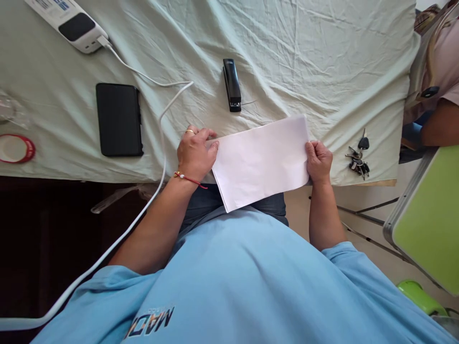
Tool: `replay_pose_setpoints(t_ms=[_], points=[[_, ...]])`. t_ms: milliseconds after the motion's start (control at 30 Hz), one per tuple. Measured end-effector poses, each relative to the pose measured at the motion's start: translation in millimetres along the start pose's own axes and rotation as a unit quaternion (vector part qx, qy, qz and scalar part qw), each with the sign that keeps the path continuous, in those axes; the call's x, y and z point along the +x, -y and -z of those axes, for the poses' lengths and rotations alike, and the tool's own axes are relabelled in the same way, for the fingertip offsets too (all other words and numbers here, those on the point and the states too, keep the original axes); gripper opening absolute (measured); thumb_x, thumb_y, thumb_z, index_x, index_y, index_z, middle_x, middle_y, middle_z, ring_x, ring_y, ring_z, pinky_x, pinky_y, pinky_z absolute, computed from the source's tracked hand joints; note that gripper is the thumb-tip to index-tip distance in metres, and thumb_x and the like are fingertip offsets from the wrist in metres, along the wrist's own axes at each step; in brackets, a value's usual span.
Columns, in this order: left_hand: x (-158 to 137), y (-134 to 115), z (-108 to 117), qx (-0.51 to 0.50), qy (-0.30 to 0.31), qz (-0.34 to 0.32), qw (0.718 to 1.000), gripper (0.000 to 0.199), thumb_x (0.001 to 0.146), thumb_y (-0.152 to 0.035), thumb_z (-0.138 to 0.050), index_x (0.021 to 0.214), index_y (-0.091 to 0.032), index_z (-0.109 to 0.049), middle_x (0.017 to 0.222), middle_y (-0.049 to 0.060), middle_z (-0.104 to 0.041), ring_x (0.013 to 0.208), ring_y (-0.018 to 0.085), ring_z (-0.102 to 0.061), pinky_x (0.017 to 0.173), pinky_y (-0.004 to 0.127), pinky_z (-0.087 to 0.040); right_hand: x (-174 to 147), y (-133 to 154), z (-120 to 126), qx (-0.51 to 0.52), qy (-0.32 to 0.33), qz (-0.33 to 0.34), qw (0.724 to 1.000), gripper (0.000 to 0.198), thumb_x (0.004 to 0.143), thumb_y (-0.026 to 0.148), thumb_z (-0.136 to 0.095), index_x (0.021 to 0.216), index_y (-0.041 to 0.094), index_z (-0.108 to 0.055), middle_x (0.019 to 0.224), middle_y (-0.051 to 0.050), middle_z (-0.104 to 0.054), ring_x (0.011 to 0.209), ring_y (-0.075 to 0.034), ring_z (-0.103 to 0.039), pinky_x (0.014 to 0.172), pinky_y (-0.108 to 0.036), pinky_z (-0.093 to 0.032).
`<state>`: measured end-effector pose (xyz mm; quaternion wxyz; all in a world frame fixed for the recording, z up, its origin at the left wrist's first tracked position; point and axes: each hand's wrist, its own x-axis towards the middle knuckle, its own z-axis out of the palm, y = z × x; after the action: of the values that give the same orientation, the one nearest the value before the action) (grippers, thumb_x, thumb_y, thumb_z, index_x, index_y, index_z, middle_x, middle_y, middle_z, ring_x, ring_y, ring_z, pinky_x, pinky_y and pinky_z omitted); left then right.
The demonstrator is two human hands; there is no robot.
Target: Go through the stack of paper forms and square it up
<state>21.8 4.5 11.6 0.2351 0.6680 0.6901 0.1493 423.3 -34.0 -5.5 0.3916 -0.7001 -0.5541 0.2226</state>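
White paper sheets (263, 162), stacked or folded together, are held tilted over the table's near edge and my lap. My left hand (196, 152), with a ring and a red string bracelet, pinches the upper left corner between thumb and fingers. At the right edge, my right hand (319, 160) is closed on the paper, thumb on top. Just beyond the paper lies a black stapler (232, 85), apart from both hands.
A pale green cloth (322, 57) covers the table. Around it lie a black tablet or phone case (119, 119), a white power bank (77, 26) with a cable (161, 129), a red tape roll (27, 148) and keys (358, 162). Another person's arm (441, 122) is at right.
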Motion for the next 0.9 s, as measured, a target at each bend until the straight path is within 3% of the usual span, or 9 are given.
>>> replay_pose_setpoints(t_ms=[200,500,600,700,733,800,867,900], points=[[2.8,1.6,0.2,0.003,-0.013,-0.024,1.0,0.035,0.105,-0.035,-0.066,0.129,-0.02,-0.086,0.142,0.022,-0.071,0.144,0.045,-0.063,0.138,0.067,-0.047,-0.4,-2.4,0.1,0.022,-0.015,-0.008,1.0,0.07,0.1,0.093,-0.068,0.082,0.025,-0.064,0.072,0.003,-0.051,0.072,-0.015,-0.042,0.071,-0.034,-0.036],[8.3,1.2,4.5,-0.012,0.011,-0.067,0.998,0.021,0.102,-0.03,-0.067,0.114,-0.02,-0.082,0.137,0.02,-0.077,0.142,0.043,-0.069,0.136,0.063,-0.048,-3.2,-3.0,-0.1,0.073,-0.045,-0.019,0.996,0.075,0.095,0.098,-0.071,0.082,0.025,-0.064,0.074,0.004,-0.049,0.073,-0.014,-0.043,0.07,-0.033,-0.038],[11.3,-0.1,5.2,-0.079,0.012,-0.051,0.995,0.031,0.101,-0.03,-0.071,0.129,-0.02,-0.079,0.121,0.013,-0.08,0.123,0.036,-0.076,0.122,0.053,-0.058,-3.5,-5.0,-1.1,0.095,-0.062,-0.027,0.993,0.075,0.093,0.098,-0.074,0.083,0.025,-0.063,0.076,0.003,-0.049,0.074,-0.014,-0.044,0.071,-0.032,-0.04],[11.5,-4.8,-2.5,-0.176,-0.005,0.021,0.984,0.062,0.097,-0.028,-0.079,0.156,-0.017,-0.066,0.097,0.003,-0.075,0.091,0.026,-0.075,0.099,0.041,-0.063,-2.9,-6.7,-3.2,0.11,-0.084,-0.031,0.99,0.074,0.093,0.098,-0.073,0.084,0.025,-0.062,0.078,0.003,-0.047,0.075,-0.015,-0.042,0.071,-0.032,-0.041],[10.4,-6.9,-6.6,-0.204,-0.01,0.048,0.978,0.063,0.098,-0.027,-0.078,0.158,-0.016,-0.063,0.089,0.0,-0.072,0.083,0.023,-0.072,0.091,0.037,-0.061,-2.5,-7.2,-3.9,0.114,-0.092,-0.031,0.989,0.074,0.093,0.098,-0.073,0.084,0.026,-0.061,0.078,0.003,-0.046,0.075,-0.015,-0.042,0.07,-0.032,-0.041],[6.7,-11.1,-15.2,-0.247,-0.005,0.08,0.966,0.041,0.104,-0.028,-0.073,0.143,-0.017,-0.069,0.077,-0.004,-0.064,0.071,0.019,-0.065,0.077,0.031,-0.054,-1.5,-8.7,-5.1,0.124,-0.109,-0.032,0.986,0.075,0.093,0.099,-0.073,0.083,0.026,-0.059,0.078,0.003,-0.044,0.075,-0.015,-0.04,0.07,-0.032,-0.04],[2.4,-14.5,-21.8,-0.264,0.008,0.068,0.962,0.012,0.109,-0.03,-0.065,0.108,-0.02,-0.072,0.07,-0.004,-0.057,0.065,0.017,-0.056,0.067,0.029,-0.044,-0.3,-10.4,-5.4,0.134,-0.118,-0.036,0.983,0.075,0.092,0.099,-0.073,0.083,0.026,-0.057,0.078,0.003,-0.041,0.074,-0.015,-0.037,0.069,-0.032,-0.038],[0.7,-16.0,-23.9,-0.268,0.012,0.054,0.962,0.019,0.11,-0.03,-0.062,0.094,-0.021,-0.067,0.069,-0.003,-0.055,0.064,0.016,-0.053,0.063,0.029,-0.039,0.2,-11.1,-5.4,0.14,-0.121,-0.037,0.982,0.075,0.091,0.099,-0.074,0.082,0.027,-0.056,0.078,0.004,-0.039,0.074,-0.015,-0.035,0.068,-0.032,-0.036]])
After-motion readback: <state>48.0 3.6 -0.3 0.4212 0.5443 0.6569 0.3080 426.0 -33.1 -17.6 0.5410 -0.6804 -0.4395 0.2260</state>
